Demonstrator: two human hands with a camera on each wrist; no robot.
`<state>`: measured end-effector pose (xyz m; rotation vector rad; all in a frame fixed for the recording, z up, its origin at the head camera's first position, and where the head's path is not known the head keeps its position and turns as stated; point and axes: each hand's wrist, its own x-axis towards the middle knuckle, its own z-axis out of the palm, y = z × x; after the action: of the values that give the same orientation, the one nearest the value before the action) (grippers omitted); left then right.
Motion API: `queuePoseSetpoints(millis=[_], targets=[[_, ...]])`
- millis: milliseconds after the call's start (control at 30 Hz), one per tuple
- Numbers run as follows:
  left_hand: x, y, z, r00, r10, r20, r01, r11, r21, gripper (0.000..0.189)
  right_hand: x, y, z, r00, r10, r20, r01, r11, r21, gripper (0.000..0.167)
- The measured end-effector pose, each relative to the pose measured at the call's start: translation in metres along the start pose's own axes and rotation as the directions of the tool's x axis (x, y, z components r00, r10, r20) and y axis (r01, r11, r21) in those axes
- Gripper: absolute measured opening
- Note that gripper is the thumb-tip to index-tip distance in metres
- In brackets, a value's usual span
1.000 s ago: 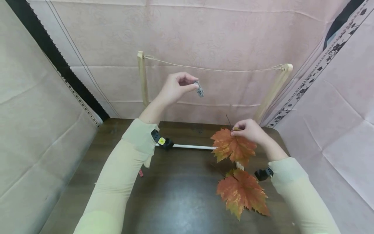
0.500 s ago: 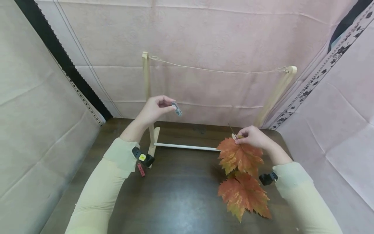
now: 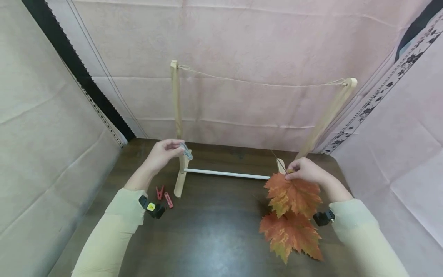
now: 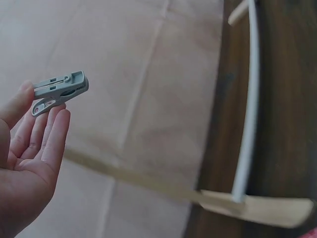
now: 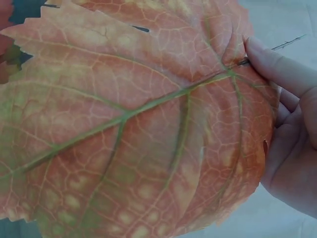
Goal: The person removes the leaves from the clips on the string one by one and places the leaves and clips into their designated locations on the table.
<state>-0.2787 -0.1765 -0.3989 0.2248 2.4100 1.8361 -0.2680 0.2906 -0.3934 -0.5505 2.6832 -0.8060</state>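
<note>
Between thumb and fingers my left hand (image 3: 162,156) pinches a grey-blue clothespin (image 4: 62,89) by its handle end; the hand is beside the rack's left post in the head view. My right hand (image 3: 306,170) pinches an orange-red maple leaf (image 3: 292,194) near its stem, in front of the rack's right post. The right wrist view shows the leaf's veined face, with the thumb (image 5: 282,67) pressed on it by the stem. A second maple leaf (image 3: 290,234) lies on the table below, partly covered by the held one.
A wooden rack (image 3: 176,104) stands at the back with a string (image 3: 242,80) tied between its posts and a white rod (image 3: 226,174) low down. A red clothespin (image 3: 160,192) and a pinkish-red one (image 3: 168,200) lie on the dark table (image 3: 207,231). Cloth walls surround it.
My left hand has come down and left from near the string with the grey-blue clothespin. The right hand has lowered slightly rightward with its leaf, which now overlaps the other leaf.
</note>
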Motion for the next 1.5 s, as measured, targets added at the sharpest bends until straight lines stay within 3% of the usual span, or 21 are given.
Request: queuePoseSetpoints(millis=[167, 367, 600, 733, 967, 1233, 1367, 1500], targets=[[-0.017, -0.033, -0.015, 0.998, -0.070, 0.006, 0.070, 0.996, -0.056, 0.047, -0.006, 0.013, 0.003, 0.999, 0.028, 0.018, -0.027, 0.999, -0.029, 0.019], [-0.041, -0.064, -0.036, 0.986, -0.168, -0.001, 0.168, 0.985, 0.031, 0.057, -0.012, 0.024, 0.005, 0.998, 0.016, 0.067, -0.016, 1.000, -0.002, 0.019], [-0.063, -0.093, -0.050, 0.953, -0.298, -0.055, 0.302, 0.951, 0.071, 0.063, -0.022, 0.043, 0.012, 0.993, 0.001, 0.121, -0.007, 0.999, 0.042, 0.015], [-0.074, -0.108, -0.055, 0.939, -0.339, -0.051, 0.343, 0.936, 0.085, 0.062, -0.027, 0.055, 0.020, 0.989, 0.009, 0.149, -0.022, 0.996, 0.083, 0.015], [-0.084, -0.134, -0.055, 0.933, -0.359, -0.030, 0.360, 0.927, 0.107, 0.058, -0.039, 0.077, 0.032, 0.986, 0.044, 0.161, -0.061, 0.993, 0.104, 0.020], [-0.086, -0.153, -0.050, 0.893, -0.445, -0.075, 0.450, 0.888, 0.090, 0.058, -0.049, 0.102, 0.046, 0.976, 0.083, 0.200, -0.122, 0.974, 0.193, 0.019], [-0.086, -0.165, -0.048, 0.882, -0.461, -0.092, 0.469, 0.880, 0.081, 0.055, -0.050, 0.113, 0.056, 0.973, 0.095, 0.211, -0.142, 0.965, 0.219, 0.018], [-0.087, -0.175, -0.042, 0.861, -0.485, -0.150, 0.501, 0.861, 0.091, 0.052, -0.049, 0.120, 0.065, 0.976, 0.092, 0.199, -0.137, 0.964, 0.226, 0.018]])
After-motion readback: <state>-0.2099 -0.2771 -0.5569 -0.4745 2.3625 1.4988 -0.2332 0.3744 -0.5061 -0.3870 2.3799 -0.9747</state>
